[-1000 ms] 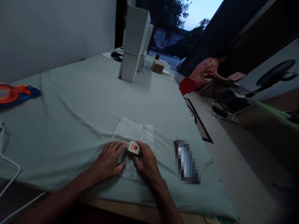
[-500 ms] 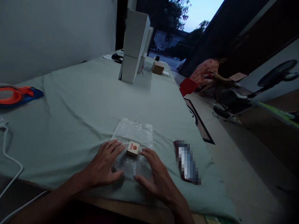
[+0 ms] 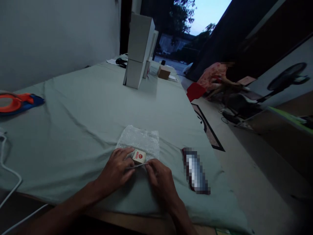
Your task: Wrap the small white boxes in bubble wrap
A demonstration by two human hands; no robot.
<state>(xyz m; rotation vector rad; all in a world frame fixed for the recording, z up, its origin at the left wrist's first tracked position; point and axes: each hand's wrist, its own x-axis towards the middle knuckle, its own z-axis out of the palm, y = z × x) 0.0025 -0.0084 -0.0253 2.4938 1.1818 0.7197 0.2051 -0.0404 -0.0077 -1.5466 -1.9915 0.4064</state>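
Observation:
A small cream box (image 3: 139,156) with red print on top rests on a sheet of clear bubble wrap (image 3: 139,138). The sheet's near part is folded up against the box's front side. My left hand (image 3: 120,167) is closed on the left of that raised edge, its fingertips touching the box's left side. On the right, my right hand (image 3: 160,173) pinches the same edge between thumb and fingers, close to the box's lower right corner. Part of the folded wrap is hidden behind my fingers.
A pixelated, phone-like object (image 3: 195,171) lies right on the green cloth (image 3: 93,107). Orange-and-blue tool (image 3: 21,102) and white cable (image 3: 11,169) lie left. Tall white boxes (image 3: 137,49) and a brown carton (image 3: 164,72) stand farther back. A person (image 3: 212,76) sits beyond, near a fan (image 3: 287,76).
Both hands have closed from an open spread over the bubble wrap. The wrap's near flap, flat before, is now lifted and folded toward the box.

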